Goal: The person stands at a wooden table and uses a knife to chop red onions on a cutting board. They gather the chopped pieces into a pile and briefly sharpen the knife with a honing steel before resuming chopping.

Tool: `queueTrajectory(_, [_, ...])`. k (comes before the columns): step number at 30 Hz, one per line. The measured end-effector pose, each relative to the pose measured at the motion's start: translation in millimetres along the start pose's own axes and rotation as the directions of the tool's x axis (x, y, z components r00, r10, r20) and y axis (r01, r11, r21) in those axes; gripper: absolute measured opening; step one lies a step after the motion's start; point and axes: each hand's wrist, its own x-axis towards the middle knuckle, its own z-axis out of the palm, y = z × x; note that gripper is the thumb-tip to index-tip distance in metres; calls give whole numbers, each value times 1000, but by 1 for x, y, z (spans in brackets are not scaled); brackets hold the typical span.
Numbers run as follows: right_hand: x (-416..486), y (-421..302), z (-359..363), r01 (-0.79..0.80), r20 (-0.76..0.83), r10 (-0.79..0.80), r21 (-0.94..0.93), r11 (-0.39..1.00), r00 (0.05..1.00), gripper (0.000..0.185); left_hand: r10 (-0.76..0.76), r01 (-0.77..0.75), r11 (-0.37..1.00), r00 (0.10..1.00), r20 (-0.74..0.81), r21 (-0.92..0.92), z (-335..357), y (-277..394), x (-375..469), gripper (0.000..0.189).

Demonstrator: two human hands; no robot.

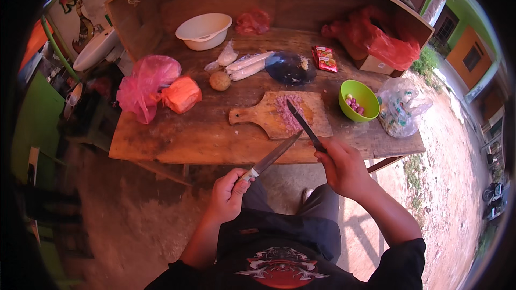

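My left hand (231, 195) grips the pale handle of a kitchen knife (274, 155), its blade slanting up to the right in front of the table. In my right hand (344, 165) is a dark-bladed knife (302, 121), pointing up and left over a wooden cutting board (258, 117). The two blades come close together or touch near the board's front edge; which, I cannot tell. Finely chopped shallot or onion (284, 110) lies on the board under the dark blade. A green plastic bowl (365, 88) with several peeled shallots (354, 106) stands right of the board.
On the wooden table (181, 145) are a pink plastic bag (149, 80), an orange bundle (182, 94), a potato-like tuber (220, 81), a white basin (205, 34), a dark plate (290, 68) and red sachets (325, 59). A clear bag (403, 108) sits at the right edge, a red bag (387, 44) behind.
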Motion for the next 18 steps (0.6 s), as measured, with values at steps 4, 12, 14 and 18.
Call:
queueTrajectory(4, [-11,20,12,44,280,5,-170,984,960,22,-28,17,990,997,-77,-137,-15,-7,6,21])
queueTrajectory(12, [52,-58,-28,-566,690,104,487,665,717,22,64,-78,975,995,-73,-207,-46,4,53,21])
queueTrajectory(14, [50,-59,-35,-328,824,-15,242,913,566,19,98,-110,987,990,-104,-120,-56,10,55,21])
queueTrajectory(18, [65,-81,-45,-208,200,141,369,906,970,16,121,-122,992,992,-42,-22,-64,25,53,21])
